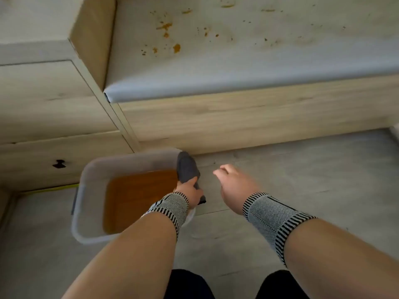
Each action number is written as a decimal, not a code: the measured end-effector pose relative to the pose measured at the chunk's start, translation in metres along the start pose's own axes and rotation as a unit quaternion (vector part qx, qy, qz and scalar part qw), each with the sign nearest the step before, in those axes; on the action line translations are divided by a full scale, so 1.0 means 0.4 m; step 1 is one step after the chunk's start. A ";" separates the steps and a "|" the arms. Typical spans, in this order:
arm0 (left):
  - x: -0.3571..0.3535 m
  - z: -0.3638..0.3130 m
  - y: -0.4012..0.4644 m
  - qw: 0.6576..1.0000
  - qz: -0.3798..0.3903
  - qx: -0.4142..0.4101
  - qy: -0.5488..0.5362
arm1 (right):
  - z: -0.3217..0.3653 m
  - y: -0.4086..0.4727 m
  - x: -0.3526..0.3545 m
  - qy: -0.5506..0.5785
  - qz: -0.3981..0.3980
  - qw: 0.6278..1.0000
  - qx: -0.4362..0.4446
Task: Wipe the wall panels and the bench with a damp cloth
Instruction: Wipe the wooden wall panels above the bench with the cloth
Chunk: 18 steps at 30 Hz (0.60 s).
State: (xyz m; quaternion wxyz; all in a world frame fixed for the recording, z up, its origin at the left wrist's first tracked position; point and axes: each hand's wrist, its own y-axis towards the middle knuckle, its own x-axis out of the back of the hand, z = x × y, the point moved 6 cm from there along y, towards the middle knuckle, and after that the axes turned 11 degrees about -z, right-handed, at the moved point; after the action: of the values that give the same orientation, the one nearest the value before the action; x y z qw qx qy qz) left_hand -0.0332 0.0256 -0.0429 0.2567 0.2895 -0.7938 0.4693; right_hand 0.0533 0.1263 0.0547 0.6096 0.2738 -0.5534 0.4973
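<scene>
A: Progress is looking early: orange stains [176, 48] are sitting on the bench [237, 61], unwiped.

B: Cloth [187, 170]?

A: Left hand [190, 192] is gripping it, draped over the tub [86, 190] rim, long axis pointing away toward the bench. Right hand [234, 184] is hanging loose, holding nothing.

An indoor seating corner, maybe a home or a café, grey padded bench seat [248, 61] with orange stains at upper right of frame, light wood cabinet drawers [49, 108] at left, grey plank floor [302, 180] below
</scene>
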 end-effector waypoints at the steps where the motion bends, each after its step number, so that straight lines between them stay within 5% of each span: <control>1: -0.011 0.003 0.007 1.000 -0.005 -0.014 0.000 | -0.004 0.002 -0.013 -0.008 0.005 1.000 -0.003; 9: 0.051 -0.007 0.001 0.996 -0.029 0.007 0.079 | -0.021 0.009 -0.030 -0.001 0.008 1.000 -0.030; 15: 0.248 -0.104 -0.125 0.983 -0.163 -0.025 -0.077 | 0.029 -0.027 0.114 0.010 0.008 0.999 -0.036; 18: 0.374 -0.186 -0.233 0.973 -0.161 -0.006 -0.163 | 0.058 -0.071 0.255 0.020 0.012 0.998 -0.054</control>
State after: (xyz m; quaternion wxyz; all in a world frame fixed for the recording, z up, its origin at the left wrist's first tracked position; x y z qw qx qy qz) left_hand -0.0627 0.0231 0.1460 0.1974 0.4844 -0.7707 0.3637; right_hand 0.0591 0.1267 0.1629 0.6279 0.2241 -0.5705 0.4795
